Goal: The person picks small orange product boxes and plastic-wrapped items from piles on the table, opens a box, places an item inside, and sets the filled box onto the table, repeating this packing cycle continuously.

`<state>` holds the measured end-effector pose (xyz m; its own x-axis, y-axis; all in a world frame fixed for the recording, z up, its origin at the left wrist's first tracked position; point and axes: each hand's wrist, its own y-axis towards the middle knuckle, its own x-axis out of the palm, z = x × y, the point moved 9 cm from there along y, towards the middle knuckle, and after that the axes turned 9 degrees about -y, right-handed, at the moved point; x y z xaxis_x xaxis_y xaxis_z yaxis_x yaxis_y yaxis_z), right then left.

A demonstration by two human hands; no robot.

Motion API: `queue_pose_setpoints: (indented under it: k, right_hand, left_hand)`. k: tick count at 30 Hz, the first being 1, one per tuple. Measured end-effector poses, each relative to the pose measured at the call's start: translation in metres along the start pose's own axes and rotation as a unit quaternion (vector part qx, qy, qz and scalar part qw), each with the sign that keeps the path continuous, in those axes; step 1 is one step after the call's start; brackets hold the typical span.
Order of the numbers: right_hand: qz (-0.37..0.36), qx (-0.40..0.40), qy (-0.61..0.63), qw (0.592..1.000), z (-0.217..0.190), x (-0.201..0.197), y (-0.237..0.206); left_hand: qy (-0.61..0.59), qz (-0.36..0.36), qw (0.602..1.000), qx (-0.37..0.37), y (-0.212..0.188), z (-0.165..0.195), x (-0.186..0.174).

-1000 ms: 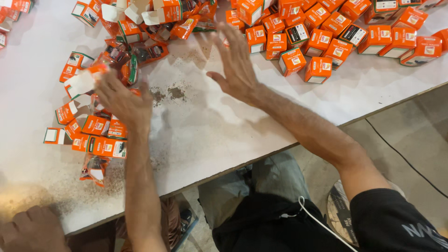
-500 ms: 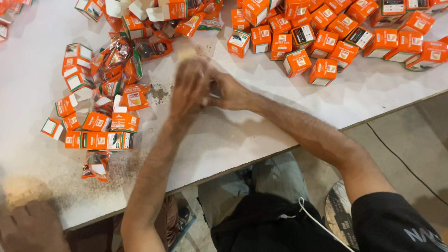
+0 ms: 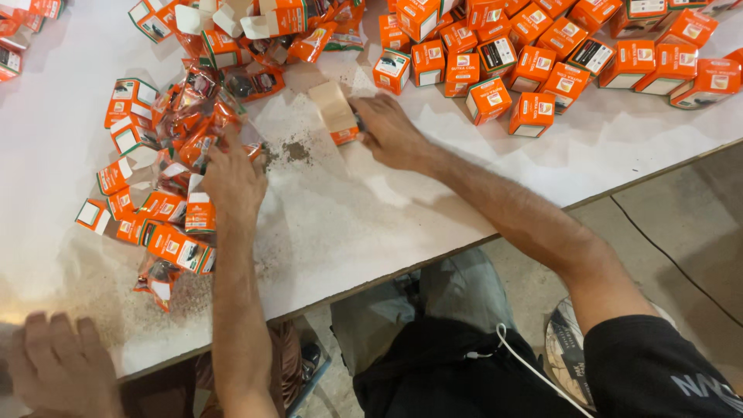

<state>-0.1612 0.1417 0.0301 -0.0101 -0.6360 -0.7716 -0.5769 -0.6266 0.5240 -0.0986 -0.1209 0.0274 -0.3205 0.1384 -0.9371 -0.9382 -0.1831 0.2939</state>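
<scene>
The person sat at the edge of a white surface [image 3: 333, 232] scattered with small orange cartons. Their right hand [image 3: 391, 131] was closed around a small orange box with its tan flaps open [image 3: 334, 114], the fingers gripping the lower end of it while it lay on the surface just in front of a patch of dark crumbs [image 3: 292, 150]. The left hand [image 3: 232, 176] lay palm down with fingers loosely spread on the edge of a heap of flattened cartons and clear wrappers [image 3: 166, 166] at the left; I could not tell whether it had actually taken hold of anything, only that the fingertips touched the crinkled wrappers and a carton.

Beyond the held box, a long row of closed orange boxes [image 3: 542, 54] ran along the far right of the surface, some upright, some tipped on their sides, packed close together. More opened cartons with white flaps [image 3: 232, 19] lay near the top centre.

At the lower left corner another person's hand [image 3: 58, 364] rested on the surface, fingers spread, well apart from the work. A thin white cord [image 3: 534, 371] trailed across the seated person's dark shirt.
</scene>
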Motion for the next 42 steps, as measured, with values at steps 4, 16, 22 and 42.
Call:
queue_pose_setpoints:
  k: [4,16,22,42]
  right_hand:
    - [-0.027,0.011,0.053,0.998,0.013,-0.005,-0.002]
    - [-0.035,-0.002,0.045,0.998,0.009,-0.006,-0.004]
    - [-0.020,-0.017,0.042,0.999,0.007,0.001,-0.007]
    - [-0.023,-0.087,-0.102,0.991,-0.029,-0.011,-0.007]
  left_hand:
    - [-0.201,0.057,0.968,0.138,-0.014,0.051,-0.019]
    - [-0.269,0.186,0.895,0.303,-0.022,0.156,-0.034]
    - [-0.236,0.186,0.929,0.218,-0.007,0.159,-0.037]
    - [-0.829,-0.214,0.505,-0.109,0.016,0.106,0.062]
